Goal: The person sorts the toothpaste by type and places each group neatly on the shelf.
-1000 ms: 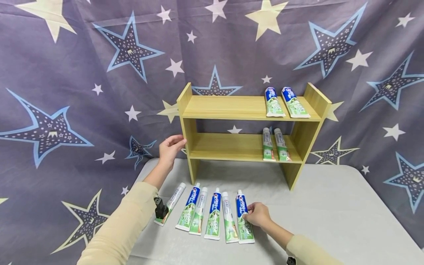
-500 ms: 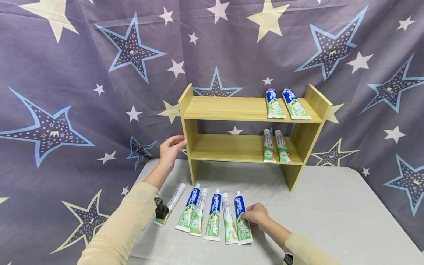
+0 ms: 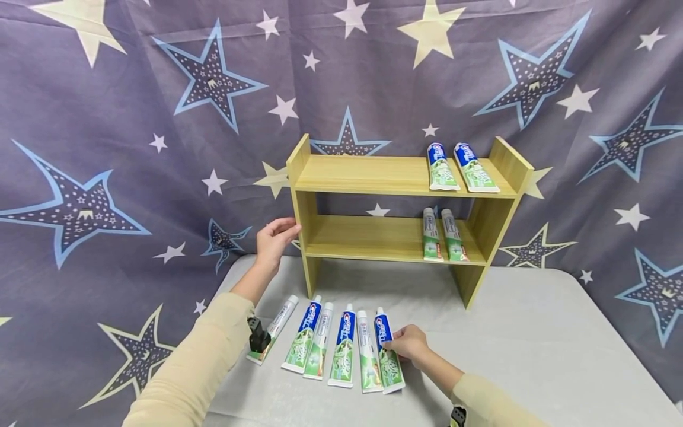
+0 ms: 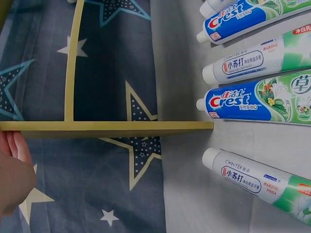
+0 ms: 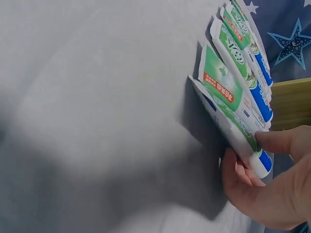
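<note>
My right hand (image 3: 408,343) pinches a blue-and-green Crest toothpaste tube (image 3: 392,367) at the right end of a row. In the right wrist view, the thumb lies on one face and fingers behind it; the tube (image 5: 228,124) is tipped on its edge, close against a silver-and-green toothpaste tube (image 5: 221,77). My left hand (image 3: 273,242) is at the left side panel of a wooden shelf (image 3: 368,175). The left wrist view has its fingertips (image 4: 19,145) touching that panel's outer side. More tubes lie left of the held one, among them a Crest tube (image 3: 342,356).
Two Crest tubes (image 3: 441,169) lie on the upper shelf's right part. Two silver-and-green tubes (image 3: 431,237) lie below them on the lower shelf. A grey-covered table (image 3: 533,344) bears the shelf; a starry curtain (image 3: 160,207) hangs behind.
My right hand has shifted slightly left with the Crest tube, which now leans nearer the silver-and-green tube beside it. My left hand stays at the shelf panel.
</note>
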The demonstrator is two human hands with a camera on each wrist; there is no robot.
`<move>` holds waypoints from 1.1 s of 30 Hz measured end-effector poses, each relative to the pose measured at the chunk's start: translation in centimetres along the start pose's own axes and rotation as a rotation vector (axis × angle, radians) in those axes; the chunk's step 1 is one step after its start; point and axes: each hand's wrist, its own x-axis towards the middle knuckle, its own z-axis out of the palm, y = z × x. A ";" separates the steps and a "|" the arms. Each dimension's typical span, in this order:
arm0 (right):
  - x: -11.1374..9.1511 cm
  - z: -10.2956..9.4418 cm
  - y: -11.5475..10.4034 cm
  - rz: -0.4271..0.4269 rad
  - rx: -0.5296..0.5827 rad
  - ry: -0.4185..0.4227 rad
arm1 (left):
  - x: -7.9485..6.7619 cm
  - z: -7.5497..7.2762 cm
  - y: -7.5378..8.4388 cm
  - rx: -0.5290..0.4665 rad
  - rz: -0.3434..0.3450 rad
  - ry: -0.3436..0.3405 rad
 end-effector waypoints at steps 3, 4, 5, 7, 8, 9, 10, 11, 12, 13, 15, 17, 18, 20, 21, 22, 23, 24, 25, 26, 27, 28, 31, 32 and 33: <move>0.3 0.0 0.0 0.027 0.026 -0.001 | 0.1 0.0 0.1 0.015 0.002 -0.002; 0.3 0.0 0.0 0.033 0.035 -0.004 | 0.1 0.0 0.1 0.019 0.003 -0.003; 0.3 -0.1 0.0 0.040 0.042 -0.009 | 0.1 0.0 0.2 0.023 0.002 -0.003; 0.4 -0.1 0.0 0.052 0.052 -0.015 | 0.2 0.0 0.2 0.029 -0.001 -0.004; 0.4 -0.2 0.0 0.057 0.058 -0.020 | 0.2 0.0 0.2 0.028 -0.003 -0.006; 0.4 -0.3 0.0 0.060 0.060 -0.025 | 0.2 0.0 0.2 0.028 -0.003 -0.005; 0.4 -0.4 0.0 0.060 0.059 -0.029 | 0.3 0.1 0.2 0.026 -0.004 -0.006; 0.4 -0.5 -0.1 0.063 0.062 -0.033 | 0.3 0.1 0.2 0.025 -0.004 -0.006; 0.4 -0.6 -0.1 0.065 0.069 -0.036 | 0.3 0.1 0.1 0.025 -0.001 -0.007; 0.4 -0.7 -0.1 0.067 0.075 -0.040 | 0.4 0.1 0.1 0.026 0.001 -0.007; 0.4 -1.0 -0.2 0.076 0.096 -0.050 | 0.4 0.1 0.1 0.027 0.006 -0.005; 0.4 -1.3 -0.3 0.083 0.123 -0.063 | 0.4 0.1 0.1 0.031 0.008 -0.006; 0.4 -1.4 -0.3 0.089 0.139 -0.071 | 0.4 0.1 0.1 0.031 0.007 -0.005; 0.3 -1.6 -0.4 0.099 0.170 -0.088 | 0.4 0.1 0.1 0.029 0.002 -0.003; 0.2 -1.7 -0.5 0.104 0.186 -0.096 | 0.3 0.0 0.1 0.027 0.000 -0.002; 0.1 -1.8 -0.5 0.109 0.202 -0.103 | 0.3 0.0 0.1 0.026 -0.003 -0.002; 0.0 -2.0 -0.6 0.111 0.215 -0.111 | 0.3 0.0 0.0 0.024 -0.005 -0.002; 0.0 -2.1 -0.7 0.113 0.227 -0.118 | 0.3 0.0 0.0 0.022 -0.007 0.001; -0.1 -2.2 -0.8 0.111 0.239 -0.125 | 0.2 0.0 0.0 0.022 -0.008 0.003; -0.2 -2.4 -1.0 0.110 0.248 -0.131 | 0.2 0.0 0.0 0.023 -0.010 0.004; -0.3 -2.5 -1.1 0.107 0.258 -0.137 | 0.2 -0.1 -0.1 0.023 -0.011 0.006; -0.4 -2.6 -1.2 0.105 0.267 -0.144 | 0.2 -0.1 -0.1 0.023 -0.013 0.006; -0.6 -3.1 -1.7 0.094 0.300 -0.167 | 0.2 -0.1 -0.2 0.026 -0.015 0.006; -0.6 -3.3 -1.9 0.091 0.308 -0.174 | 0.2 -0.1 -0.2 0.027 -0.013 0.006; -0.6 -3.5 -2.1 0.088 0.315 -0.179 | 0.2 -0.1 -0.2 0.027 -0.011 0.007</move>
